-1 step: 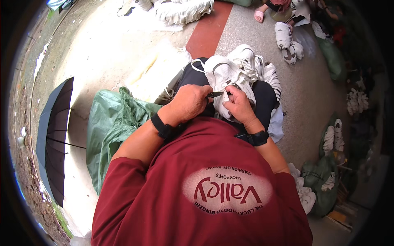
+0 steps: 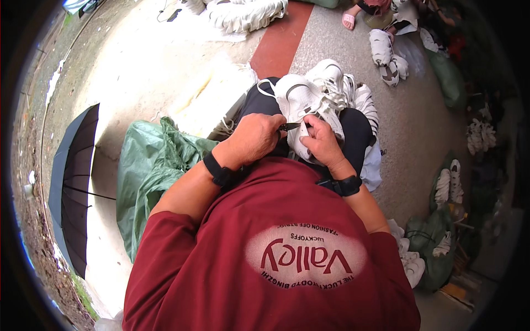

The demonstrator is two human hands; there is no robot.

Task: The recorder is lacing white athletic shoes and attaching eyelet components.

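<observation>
On my lap, over dark trousers, lie several white sneakers (image 2: 298, 95) with white laces and dark grey accents. My left hand (image 2: 255, 137) is closed around a small black tool (image 2: 288, 126) with a slim pointed end; its exact kind is unclear. The tip touches or nearly touches a white shoe part (image 2: 301, 144) close to my lap. My right hand (image 2: 323, 144) pinches the edge of that part, thumb and forefinger together beside the tip. Whether a lace is also in the pinch, I cannot tell. A black band circles each wrist.
Left of my legs lies a crumpled green sack (image 2: 144, 171), beside an open dark umbrella (image 2: 74, 190). Bundled white shoe parts (image 2: 245, 15) lie at the far side. Another person's foot in a pink sandal (image 2: 348, 21) shows there. More shoes and green sacks (image 2: 433, 248) line the right.
</observation>
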